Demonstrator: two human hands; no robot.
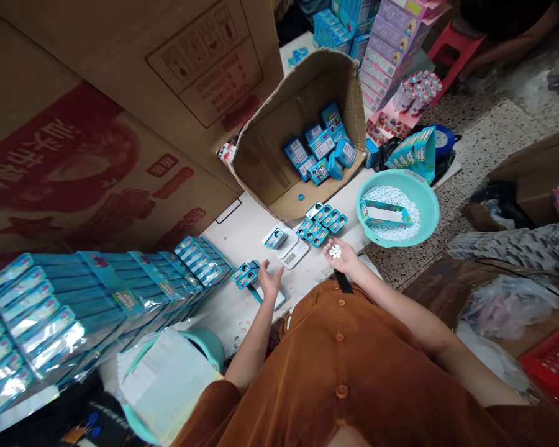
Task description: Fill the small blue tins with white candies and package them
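Observation:
In my cupped right hand (347,261) lies a small heap of white mint-like tablets (335,251), held palm up. My left hand (271,280) has its fingers apart and holds nothing. It hovers between a white digital scale (290,253) and a few small blue tins (245,275) on the table. One blue-and-white tin (276,239) rests on the scale's platform; its display is too small to read. Beyond my right hand sits a cluster of several blue tins (314,231) with round dark spots on top.
A turquoise basin (432,214) of white tablets, with a blue carton (386,214) lying in it, stands at the right. An open cardboard box (265,167) holds blue packets. Wrapped blue packs (97,298) are stacked at left, below large cartons (121,155). Another person's arm (512,46) shows at top right.

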